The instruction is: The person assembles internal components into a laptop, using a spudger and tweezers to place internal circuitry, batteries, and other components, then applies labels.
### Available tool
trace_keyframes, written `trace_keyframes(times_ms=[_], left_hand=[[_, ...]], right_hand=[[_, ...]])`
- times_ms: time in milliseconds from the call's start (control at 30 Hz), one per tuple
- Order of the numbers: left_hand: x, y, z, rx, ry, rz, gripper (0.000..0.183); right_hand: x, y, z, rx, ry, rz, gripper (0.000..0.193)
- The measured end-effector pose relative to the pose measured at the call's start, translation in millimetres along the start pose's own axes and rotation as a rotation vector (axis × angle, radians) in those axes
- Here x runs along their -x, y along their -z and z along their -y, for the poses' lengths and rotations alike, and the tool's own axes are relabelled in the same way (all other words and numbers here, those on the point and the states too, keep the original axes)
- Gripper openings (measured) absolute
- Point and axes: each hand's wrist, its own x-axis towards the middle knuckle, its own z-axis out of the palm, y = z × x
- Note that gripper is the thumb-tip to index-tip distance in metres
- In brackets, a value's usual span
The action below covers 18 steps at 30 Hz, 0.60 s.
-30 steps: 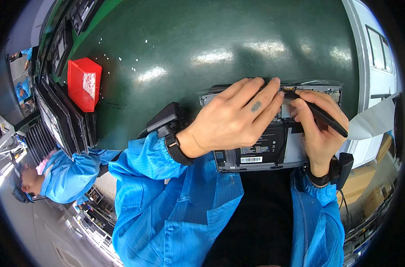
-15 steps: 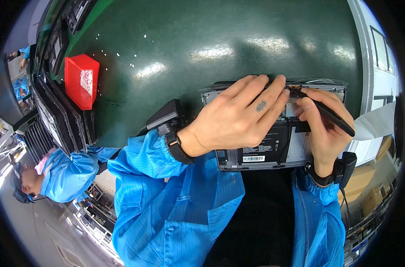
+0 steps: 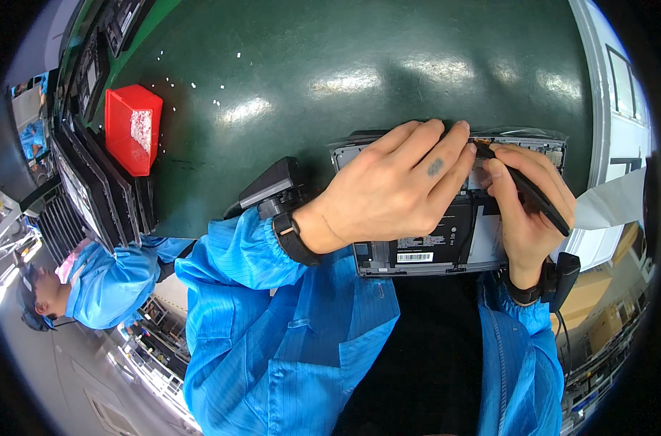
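An opened laptop base (image 3: 365, 266) lies before me with its insides showing: a black battery (image 3: 432, 247) with a white label and a grey panel beside it. My left hand (image 3: 403, 182) rests over its left and middle part, fingers stretched toward the far edge, holding nothing that I can see. My right hand (image 3: 530, 196) pinches black tweezers (image 3: 540, 200) slantwise. Their tip reaches down at the far edge of the base, beside my left fingertips. What the tip touches is too small to make out, and my left thumb is hidden.
On the green table (image 3: 287, 43) a red bin (image 3: 133, 131) holds tiny white pieces; several more lie scattered near it. Dark laptop parts (image 3: 91, 185) stand in a row at the left. A co-worker in blue (image 3: 112, 283) is at the far left. White sheeting (image 3: 610, 200) is at the right.
My left hand has shifted slightly right over the laptop base. The tweezers' rear end has moved a little left and down with my right hand.
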Motion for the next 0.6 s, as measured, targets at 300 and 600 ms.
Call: trace_keyframes(times_ms=[300,600], left_hand=[[4.3,-2.0,0.4,-0.020,-0.023,-0.053,0.029],[5.2,-5.5,1.7,-0.029,-0.037,-0.098,0.029]], right_hand=[[2.8,0.0,-3.9,-0.064,0.011,-0.008,0.017],[3.5,0.0,-1.0,-0.167,-0.114,0.009,0.017]])
